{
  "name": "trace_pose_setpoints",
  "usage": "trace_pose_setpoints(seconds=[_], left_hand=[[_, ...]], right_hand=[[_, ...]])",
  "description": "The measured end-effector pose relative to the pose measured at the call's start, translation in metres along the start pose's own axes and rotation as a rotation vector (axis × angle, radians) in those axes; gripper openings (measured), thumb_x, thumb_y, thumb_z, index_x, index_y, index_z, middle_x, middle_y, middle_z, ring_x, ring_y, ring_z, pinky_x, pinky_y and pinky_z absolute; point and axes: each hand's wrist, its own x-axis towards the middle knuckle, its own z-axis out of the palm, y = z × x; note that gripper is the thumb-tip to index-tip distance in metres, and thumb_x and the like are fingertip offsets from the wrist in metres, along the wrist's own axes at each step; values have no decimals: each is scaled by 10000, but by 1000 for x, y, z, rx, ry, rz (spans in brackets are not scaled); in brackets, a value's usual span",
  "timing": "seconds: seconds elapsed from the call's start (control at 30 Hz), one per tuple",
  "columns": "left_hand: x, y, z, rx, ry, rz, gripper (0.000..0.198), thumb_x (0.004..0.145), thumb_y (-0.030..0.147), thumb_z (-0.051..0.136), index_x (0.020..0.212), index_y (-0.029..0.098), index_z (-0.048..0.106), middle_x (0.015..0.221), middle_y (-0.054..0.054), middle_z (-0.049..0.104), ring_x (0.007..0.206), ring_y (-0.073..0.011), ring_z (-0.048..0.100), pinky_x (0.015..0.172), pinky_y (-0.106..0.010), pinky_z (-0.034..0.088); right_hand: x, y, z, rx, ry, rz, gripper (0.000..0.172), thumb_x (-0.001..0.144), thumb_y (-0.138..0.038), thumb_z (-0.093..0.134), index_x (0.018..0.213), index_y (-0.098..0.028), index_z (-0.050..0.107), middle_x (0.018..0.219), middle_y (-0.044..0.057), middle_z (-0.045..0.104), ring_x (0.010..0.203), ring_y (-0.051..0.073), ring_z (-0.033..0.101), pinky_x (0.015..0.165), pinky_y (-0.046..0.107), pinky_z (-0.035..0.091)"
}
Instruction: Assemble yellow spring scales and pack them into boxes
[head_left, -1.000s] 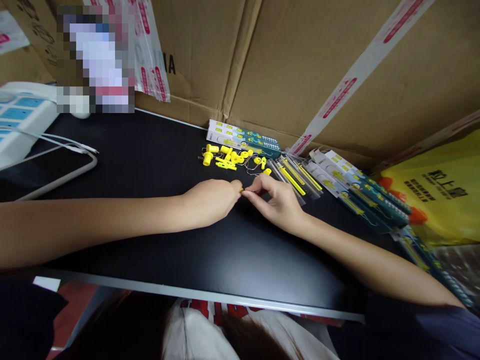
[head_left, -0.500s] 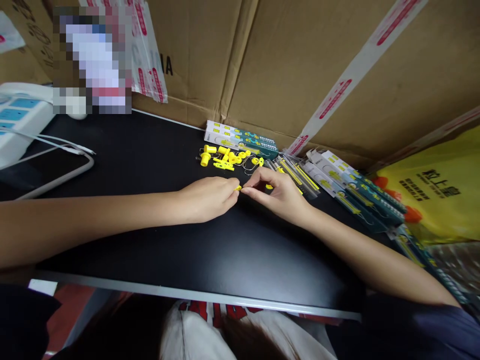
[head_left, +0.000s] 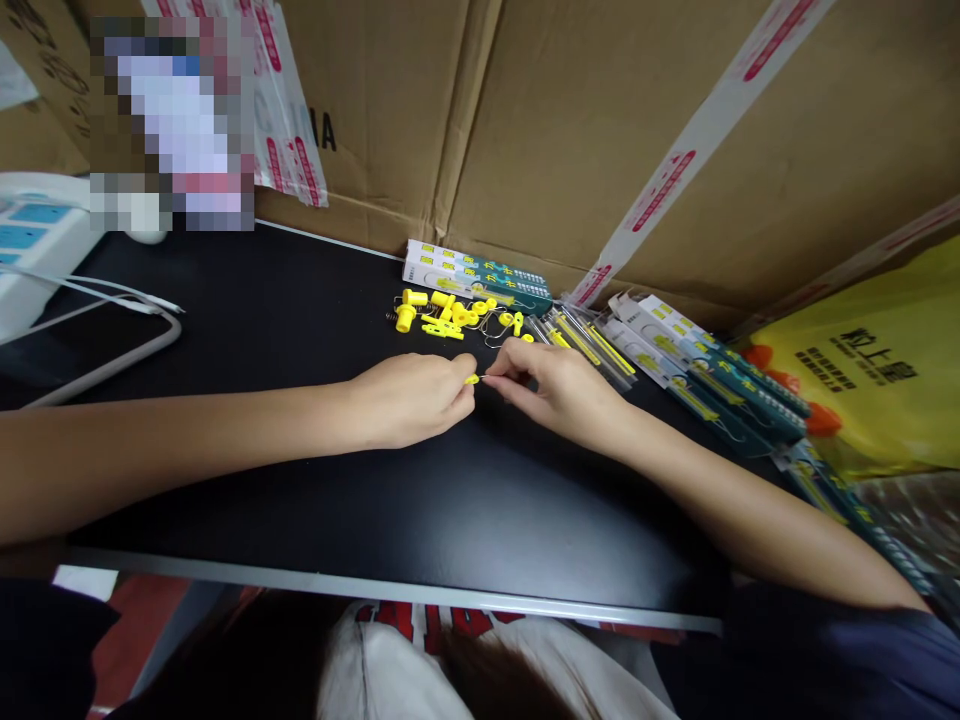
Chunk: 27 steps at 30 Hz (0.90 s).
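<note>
Between the thumb and fingers of my left hand is a small yellow part, mostly hidden by the fingers. My right hand pinches a thin metal piece whose tip points at the yellow part; whether the two touch is too small to tell. Just beyond the hands lies a loose group of yellow plastic pieces with springs and wire hooks. Clear tubes with yellow strips lie behind my right hand.
Printed boxes lie at the back and right of the black table. A yellow bag stands far right, a white power strip with cables far left. Large cardboard boxes rise behind.
The fingertips of my two hands are slightly farther apart, and more of the thin metal piece shows between them. The camera view has shifted slightly.
</note>
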Motion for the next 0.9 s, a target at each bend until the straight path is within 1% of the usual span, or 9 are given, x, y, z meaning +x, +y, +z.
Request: trace_pose_setpoints(seconds=[0.17, 0.3, 0.4, 0.6, 0.7, 0.83, 0.9], left_hand=[[-1, 0, -1, -31, 5, -1, 288, 973, 296, 272, 962, 154, 523, 769, -95, 683, 659, -234, 665, 582, -314, 413], [1, -3, -1, -101, 57, -4, 273, 981, 288, 269, 961, 161, 510, 816, -90, 683, 717, -216, 659, 625, -309, 427], [2, -4, 0, -143, 68, 1, 271, 985, 276, 262, 927, 169, 504, 844, -83, 679, 753, -202, 653, 653, -305, 436], [3, -4, 3, -55, 54, 16, 266, 977, 266, 277, 925, 160, 516, 831, -87, 680, 764, -231, 672, 645, -319, 447], [2, -2, 2, 6, 22, 15, 282, 977, 274, 276, 949, 158, 531, 794, -88, 683, 738, -250, 688, 619, -319, 455], [1, 2, 2, 76, 21, -10, 291, 979, 271, 273, 998, 144, 534, 774, -102, 685, 732, -281, 703, 609, -335, 475], [0, 3, 3, 99, 20, -20, 287, 977, 264, 277, 1016, 135, 531, 771, -110, 686, 730, -298, 705, 602, -347, 481]], right_hand=[[1, 0, -3, -17, 1, -8, 82, 896, -197, 556, 815, -194, 542, 695, 8, 592, 617, 139, 535, 573, 243, 354], [1, 1, -4, -78, -4, -32, 70, 899, -179, 539, 831, -192, 529, 693, 16, 585, 610, 146, 522, 573, 251, 347], [0, 1, -5, -106, -10, -38, 76, 910, -190, 528, 834, -196, 523, 698, 22, 589, 628, 155, 527, 589, 256, 349], [-2, -1, -2, -147, -28, -68, 116, 940, -234, 487, 832, -201, 515, 708, 40, 590, 659, 174, 532, 614, 271, 360], [-3, -3, 1, -106, -9, -53, 105, 920, -212, 516, 816, -203, 504, 687, 25, 580, 635, 164, 527, 595, 263, 358], [-2, -5, 3, 31, 24, 24, 108, 889, -180, 560, 802, -201, 499, 684, -2, 584, 588, 130, 529, 561, 236, 365], [-2, -5, 5, 72, 43, 39, 113, 884, -177, 562, 793, -202, 500, 686, -6, 589, 591, 127, 539, 563, 232, 379]])
